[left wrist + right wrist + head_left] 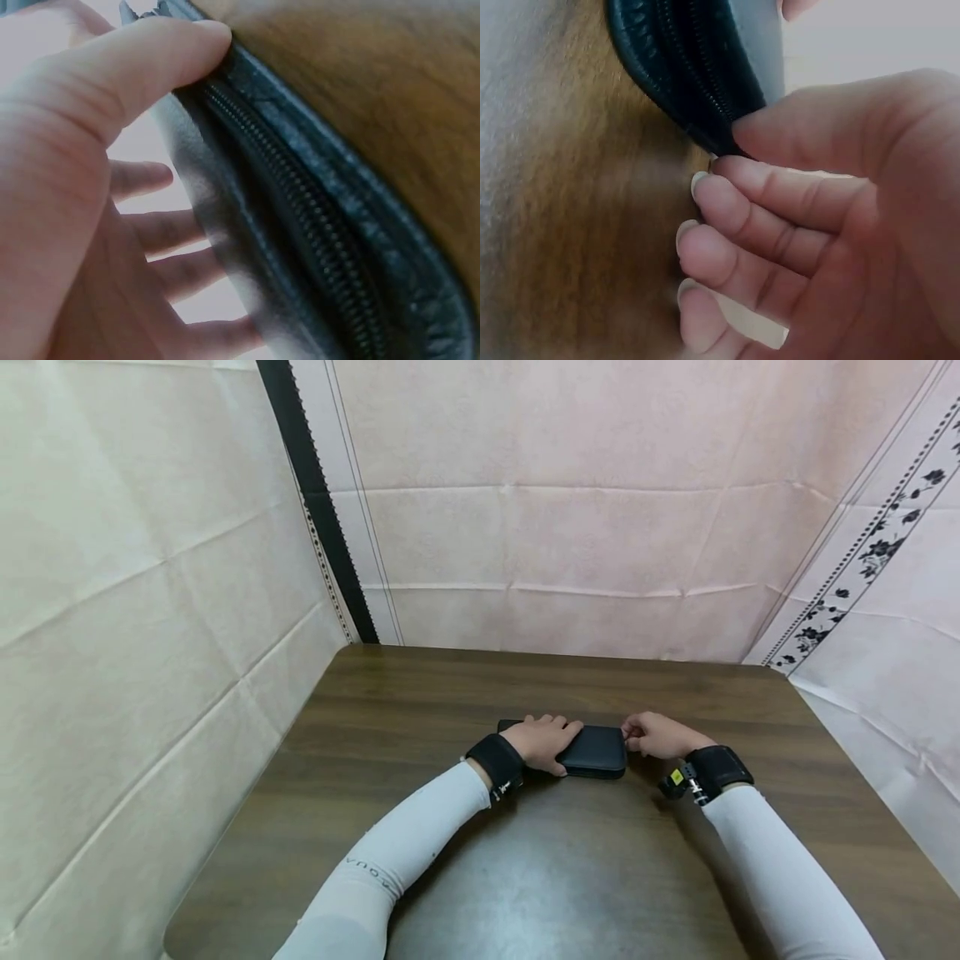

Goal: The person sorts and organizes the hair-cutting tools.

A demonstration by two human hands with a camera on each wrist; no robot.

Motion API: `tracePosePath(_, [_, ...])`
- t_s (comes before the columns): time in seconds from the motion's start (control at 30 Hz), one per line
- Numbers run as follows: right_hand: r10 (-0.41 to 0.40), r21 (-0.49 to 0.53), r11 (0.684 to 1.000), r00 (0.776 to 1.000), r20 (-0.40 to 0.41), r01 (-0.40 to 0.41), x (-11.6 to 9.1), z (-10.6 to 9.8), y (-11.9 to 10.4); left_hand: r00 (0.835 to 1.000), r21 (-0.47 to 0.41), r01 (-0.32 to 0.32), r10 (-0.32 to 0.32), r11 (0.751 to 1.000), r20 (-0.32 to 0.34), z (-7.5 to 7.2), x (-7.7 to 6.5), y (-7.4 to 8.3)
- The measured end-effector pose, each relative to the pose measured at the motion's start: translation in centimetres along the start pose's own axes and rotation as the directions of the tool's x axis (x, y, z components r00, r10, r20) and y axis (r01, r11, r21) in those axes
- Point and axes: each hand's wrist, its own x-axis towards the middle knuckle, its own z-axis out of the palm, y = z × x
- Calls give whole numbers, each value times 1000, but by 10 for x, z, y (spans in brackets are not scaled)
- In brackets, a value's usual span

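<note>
Case (597, 752) on the table (420, 718)

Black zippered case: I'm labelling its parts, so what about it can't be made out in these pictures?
- Left part of the case's top, head view: largely covered by the left hand.
- The zip's end near the pinched corner, right wrist view: covered by the right hand.
- One end of the case, left wrist view: cut off by the bottom edge.
- Zip teeth, head view: too small.
</note>
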Motion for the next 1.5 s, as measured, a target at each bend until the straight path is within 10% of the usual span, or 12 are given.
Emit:
tracePosePath(0.47, [38, -70, 997, 998, -48, -41, 3, 13, 4, 1000, -10, -3, 3, 1000, -4, 9, 2, 4])
tracePosePath(1.5, [17, 261, 965, 999, 36, -26, -12, -5, 20, 1000, -33, 12, -12, 999, 4, 1, 2, 2])
